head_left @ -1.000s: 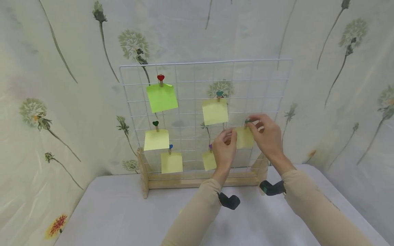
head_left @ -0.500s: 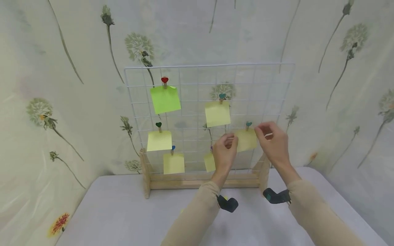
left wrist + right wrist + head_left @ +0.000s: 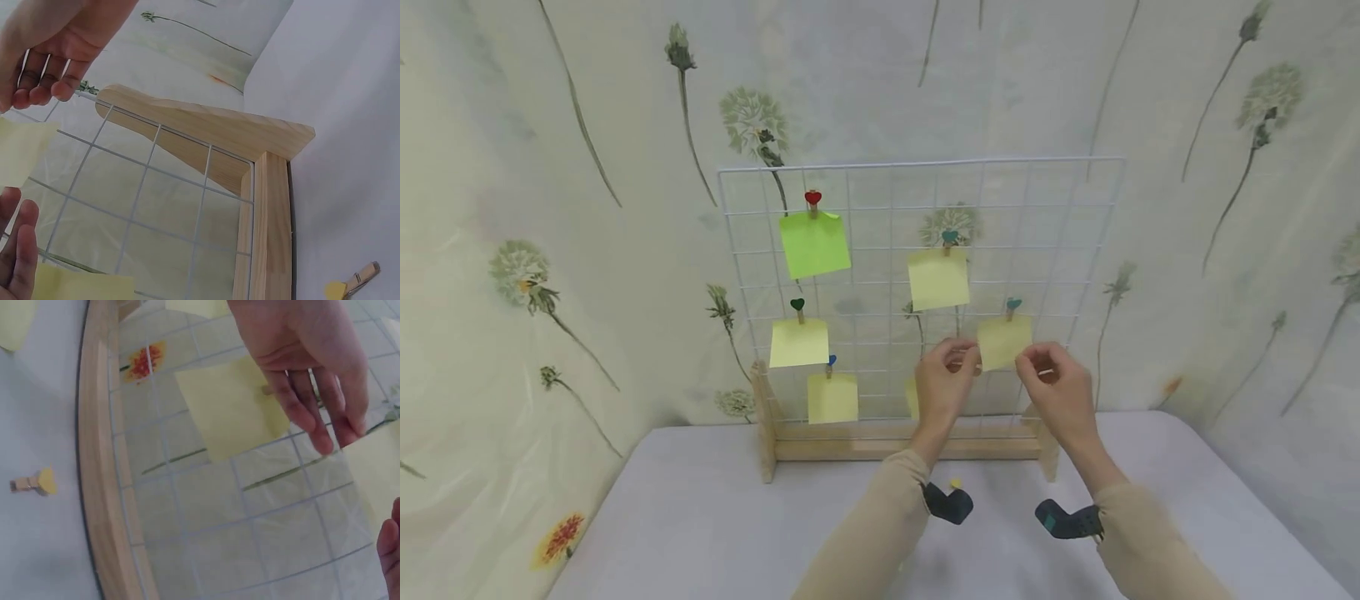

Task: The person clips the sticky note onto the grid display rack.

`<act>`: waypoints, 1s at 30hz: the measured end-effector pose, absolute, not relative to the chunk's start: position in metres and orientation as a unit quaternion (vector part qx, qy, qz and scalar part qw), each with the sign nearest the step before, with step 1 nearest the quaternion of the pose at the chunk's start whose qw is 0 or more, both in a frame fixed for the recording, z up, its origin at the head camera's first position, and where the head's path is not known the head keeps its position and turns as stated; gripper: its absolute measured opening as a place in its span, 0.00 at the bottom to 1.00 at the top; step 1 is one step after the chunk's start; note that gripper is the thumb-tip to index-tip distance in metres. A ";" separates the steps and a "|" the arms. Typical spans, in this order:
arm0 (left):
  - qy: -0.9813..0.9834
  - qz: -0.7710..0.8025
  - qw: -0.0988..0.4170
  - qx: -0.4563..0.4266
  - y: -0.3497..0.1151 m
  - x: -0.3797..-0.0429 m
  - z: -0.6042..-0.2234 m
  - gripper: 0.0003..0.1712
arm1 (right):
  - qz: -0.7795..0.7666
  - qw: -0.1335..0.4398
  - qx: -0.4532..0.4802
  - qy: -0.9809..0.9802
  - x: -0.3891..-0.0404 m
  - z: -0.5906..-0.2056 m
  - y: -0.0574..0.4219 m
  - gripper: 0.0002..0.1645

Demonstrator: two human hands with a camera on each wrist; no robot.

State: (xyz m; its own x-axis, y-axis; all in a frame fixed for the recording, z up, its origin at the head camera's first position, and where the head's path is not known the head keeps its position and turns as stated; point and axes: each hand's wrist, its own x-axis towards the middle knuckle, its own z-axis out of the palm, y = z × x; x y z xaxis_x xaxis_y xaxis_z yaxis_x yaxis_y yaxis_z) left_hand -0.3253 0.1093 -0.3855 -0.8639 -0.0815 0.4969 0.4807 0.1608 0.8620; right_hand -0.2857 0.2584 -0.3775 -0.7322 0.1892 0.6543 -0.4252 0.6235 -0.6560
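A pale yellow sticky note hangs on the white wire grid from a small wooden clothespin with a teal heart. Thumb and fingers of my left hand pinch its lower left edge. At the lower right corner, my right hand pinches the paper between thumb and index finger. In the right wrist view, the left thumb tip meets a corner of the note. Behind the left hand, another yellow note is partly covered in the head view.
Other clipped notes hang to the left: a bright green note, and yellow notes including one at upper middle. The grid stands in a wooden base on a white-covered table. A clothespin with a yellow shape lies in front.
My right hand has left the teal heart clothespin and moved down to the note's lower right corner. The left hand has slid slightly lower along the left edge. The head view has shifted a little.
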 end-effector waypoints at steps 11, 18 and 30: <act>-0.734 -0.626 0.221 -0.140 0.098 -0.322 -0.391 0.06 | 0.451 0.310 0.035 -0.836 -0.279 -0.409 0.256 0.09; -0.739 -0.622 0.217 -0.142 0.089 -0.318 -0.395 0.07 | 0.454 0.289 0.032 -0.842 -0.275 -0.424 0.252 0.09; -0.739 -0.635 0.193 -0.116 0.070 -0.314 -0.413 0.06 | 0.435 0.276 0.038 -0.856 -0.274 -0.448 0.247 0.08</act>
State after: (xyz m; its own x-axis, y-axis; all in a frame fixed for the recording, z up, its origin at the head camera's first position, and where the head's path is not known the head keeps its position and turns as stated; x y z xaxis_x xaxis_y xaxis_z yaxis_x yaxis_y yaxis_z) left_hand -0.3140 0.0703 -0.4130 -0.8987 -0.0724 0.4325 0.4167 0.1667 0.8936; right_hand -0.2743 0.2465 -0.4475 -0.8445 0.1758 0.5059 -0.3052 0.6183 -0.7243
